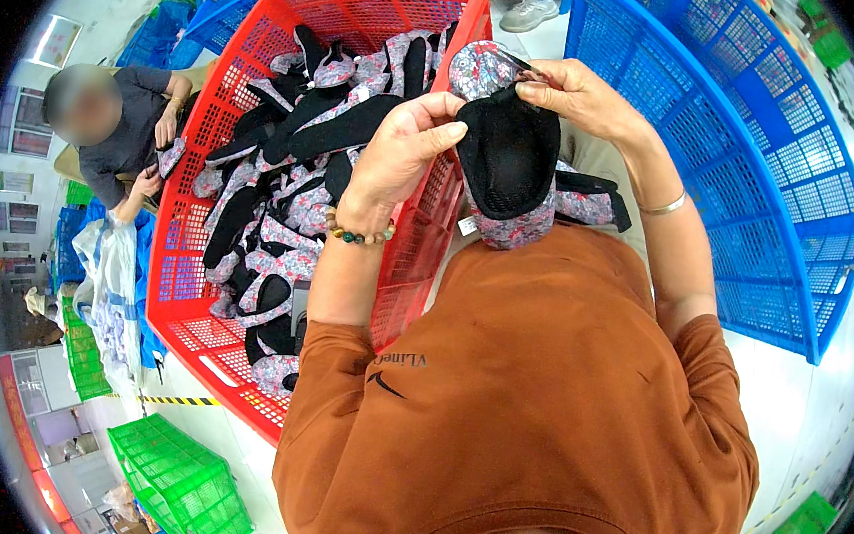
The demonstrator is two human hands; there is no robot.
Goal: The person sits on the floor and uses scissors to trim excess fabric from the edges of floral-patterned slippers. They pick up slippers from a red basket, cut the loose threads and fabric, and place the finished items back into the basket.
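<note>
Above my lap, a floral fabric shoe upper (507, 168) with a black lining is stretched between my hands, its dark opening facing up. My left hand (408, 145) pinches its left edge between thumb and fingers. At the top right edge, my right hand (583, 97) grips it the same way, near a dark strap or band. Another grey-and-pink floral piece with black trim (593, 202) lies just right of the held one. To the left, a red plastic basket (193, 279) holds a heap of similar floral and black shoe uppers (296, 212).
Blue plastic baskets (690, 177) stand close on my right. Across the red basket, a seated co-worker (122, 133) handles a similar small piece. A green basket (181, 484) is on the floor at lower left, and a white plastic bag (112, 287) sits beyond the red one.
</note>
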